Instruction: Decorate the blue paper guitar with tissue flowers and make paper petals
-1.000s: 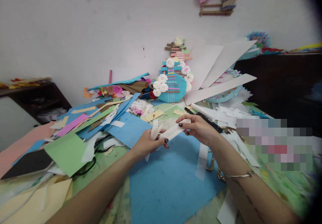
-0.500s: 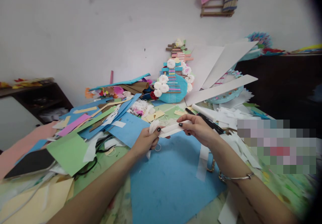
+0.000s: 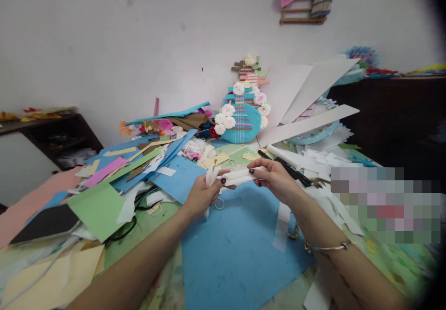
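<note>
Fingers [image 3: 223, 180] pinching flat white paper strip [image 3: 240, 176]

light: soft, even, bright | shadows: faint | edges: wide-angle bend, dark right vignette | right patch pixelated

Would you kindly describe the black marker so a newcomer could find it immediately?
Start at the blue guitar-shaped craft against the wall. Come forward to the right hand; the black marker lies slanted just behind it, the only dark, slim stick among white paper scraps.

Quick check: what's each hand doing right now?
Left hand: closed on one end of the white paper strip.
Right hand: pinching the strip's other end.
</note>
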Action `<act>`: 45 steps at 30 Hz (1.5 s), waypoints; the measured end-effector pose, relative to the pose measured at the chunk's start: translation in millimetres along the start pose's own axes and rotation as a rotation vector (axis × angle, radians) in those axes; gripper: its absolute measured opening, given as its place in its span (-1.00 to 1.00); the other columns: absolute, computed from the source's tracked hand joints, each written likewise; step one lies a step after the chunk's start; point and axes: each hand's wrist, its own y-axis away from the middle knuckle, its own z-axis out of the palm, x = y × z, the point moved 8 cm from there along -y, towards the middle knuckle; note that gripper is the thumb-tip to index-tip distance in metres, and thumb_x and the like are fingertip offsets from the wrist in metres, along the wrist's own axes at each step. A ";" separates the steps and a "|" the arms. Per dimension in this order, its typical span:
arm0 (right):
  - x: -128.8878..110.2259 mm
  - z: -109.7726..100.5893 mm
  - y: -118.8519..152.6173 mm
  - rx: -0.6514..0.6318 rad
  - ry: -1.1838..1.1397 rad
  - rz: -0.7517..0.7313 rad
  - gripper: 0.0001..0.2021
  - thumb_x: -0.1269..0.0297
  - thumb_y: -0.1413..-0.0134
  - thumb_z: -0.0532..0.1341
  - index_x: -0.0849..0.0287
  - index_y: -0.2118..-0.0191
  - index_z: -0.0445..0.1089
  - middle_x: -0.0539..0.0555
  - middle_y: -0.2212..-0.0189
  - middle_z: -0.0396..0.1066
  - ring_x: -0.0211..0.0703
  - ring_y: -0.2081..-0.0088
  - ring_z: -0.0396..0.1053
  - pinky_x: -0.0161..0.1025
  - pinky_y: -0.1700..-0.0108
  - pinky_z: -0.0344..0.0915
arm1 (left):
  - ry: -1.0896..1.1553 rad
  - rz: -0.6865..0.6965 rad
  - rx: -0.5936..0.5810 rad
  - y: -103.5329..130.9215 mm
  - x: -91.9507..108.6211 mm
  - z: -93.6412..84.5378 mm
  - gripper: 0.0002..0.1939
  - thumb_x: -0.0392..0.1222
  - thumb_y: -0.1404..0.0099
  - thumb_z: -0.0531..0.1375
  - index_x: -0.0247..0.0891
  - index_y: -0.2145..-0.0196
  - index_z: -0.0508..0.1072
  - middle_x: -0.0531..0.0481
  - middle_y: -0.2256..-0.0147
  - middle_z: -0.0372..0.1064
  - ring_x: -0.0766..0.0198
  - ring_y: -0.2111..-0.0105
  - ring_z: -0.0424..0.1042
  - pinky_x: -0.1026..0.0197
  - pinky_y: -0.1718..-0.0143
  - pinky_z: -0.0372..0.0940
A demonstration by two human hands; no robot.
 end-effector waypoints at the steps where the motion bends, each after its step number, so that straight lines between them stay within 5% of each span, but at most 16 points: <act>1: 0.6 0.4 -0.1 -0.006 0.002 0.005 -0.76 0.34 0.25 0.32 0.23 0.35 0.37 -0.09 0.61 0.27 -0.39 0.59 0.20 -0.36 0.52 0.09 | 0.021 0.000 -0.009 0.0 0.2 1.0 -0.43 0.01 -0.13 0.24 -0.40 0.00 0.29 -0.05 0.48 0.43 0.59 0.75 -0.14 0.40 0.73 -0.18; 7: 2.9 0.6 -1.4 -0.027 0.007 0.008 -0.72 0.33 0.25 0.35 0.24 0.31 0.38 -0.07 0.61 0.30 -0.38 0.57 0.24 -0.37 0.51 0.12 | 0.105 0.079 0.062 0.8 8.0 -4.4 -0.53 -0.03 -0.06 0.30 -0.20 0.17 0.18 0.34 0.73 -0.06 0.54 0.77 -0.15 0.44 0.76 -0.16; 19: 2.9 1.2 -1.5 -0.037 0.014 -0.016 -0.72 0.32 0.23 0.34 0.23 0.29 0.37 -0.06 0.61 0.31 -0.35 0.56 0.25 -0.35 0.50 0.13 | -0.136 0.103 0.235 -3.1 5.2 -22.6 -0.67 -0.05 0.00 0.33 -0.32 0.43 0.33 0.20 0.68 0.14 0.54 0.78 0.04 0.42 0.78 -0.08; 31: -2.8 1.1 -1.7 -0.043 0.093 -0.064 -0.74 0.34 0.22 0.32 0.25 0.30 0.39 -0.03 0.58 0.35 -0.33 0.53 0.29 -0.35 0.50 0.11 | -0.050 0.086 0.192 -3.7 2.7 -22.6 -0.65 -0.02 -0.02 0.32 -0.28 0.41 0.28 0.27 0.73 0.02 0.54 0.79 -0.03 0.43 0.78 -0.11; 45: 0.1 -0.1 -0.7 -0.056 0.078 -0.048 -0.76 0.35 0.21 0.31 0.25 0.30 0.41 -0.03 0.60 0.33 -0.33 0.53 0.26 -0.33 0.47 0.13 | -0.133 0.067 0.230 -2.6 3.3 -27.3 -0.66 -0.09 0.06 0.37 -0.36 0.47 0.36 0.17 0.69 0.17 0.53 0.76 0.06 0.41 0.75 -0.07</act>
